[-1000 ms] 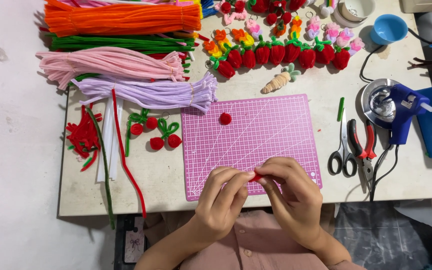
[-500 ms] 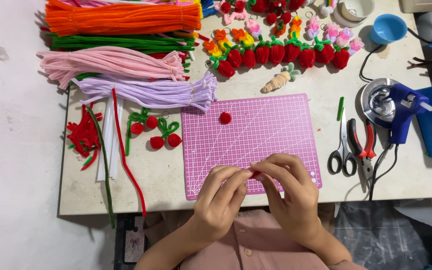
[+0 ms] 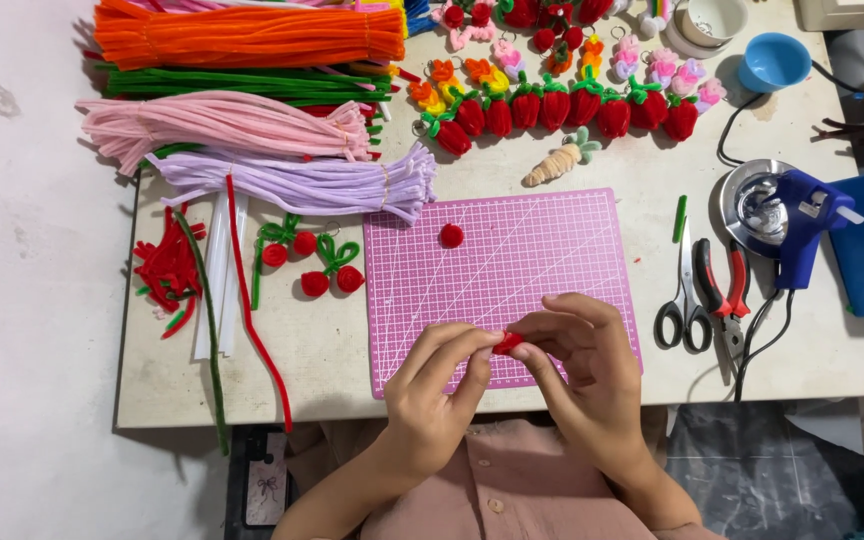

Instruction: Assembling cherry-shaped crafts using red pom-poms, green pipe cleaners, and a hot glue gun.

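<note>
Both hands are meeting over the near edge of the pink cutting mat (image 3: 512, 270), which serves as landmark here. The left hand (image 3: 432, 395) is pinching a small red fuzzy piece (image 3: 508, 342) between thumb and fingertips; its grip is closed on that piece. The right hand (image 3: 582, 365) is closing on the same piece from the other side, fingers curled over it, so most of the piece is hidden.

A red pompom (image 3: 451, 236) is lying alone on the mat's far left part. Just left of the mat, two cherry pairs with green stems (image 3: 312, 262) are resting on the surface (image 3: 352, 350). Farther left of the mat, a heap of red scraps (image 3: 164, 272) and a long red pipe cleaner (image 3: 252, 310) are lying.

Beyond the mat's far left corner, bundles of pipe cleaners are stacking away from the person: lilac (image 3: 302, 182), pale pink (image 3: 222, 125), green (image 3: 242, 85), orange (image 3: 252, 35). Beyond the mat's far edge, a fuzzy carrot (image 3: 560, 163) is lying, and behind it a row of red strawberries (image 3: 562, 108).

Right of the mat: scissors (image 3: 685, 290), red-handled pliers (image 3: 724, 295), then a blue glue gun (image 3: 802, 215). A blue bowl (image 3: 774, 62) is sitting well beyond the mat's far right corner.
</note>
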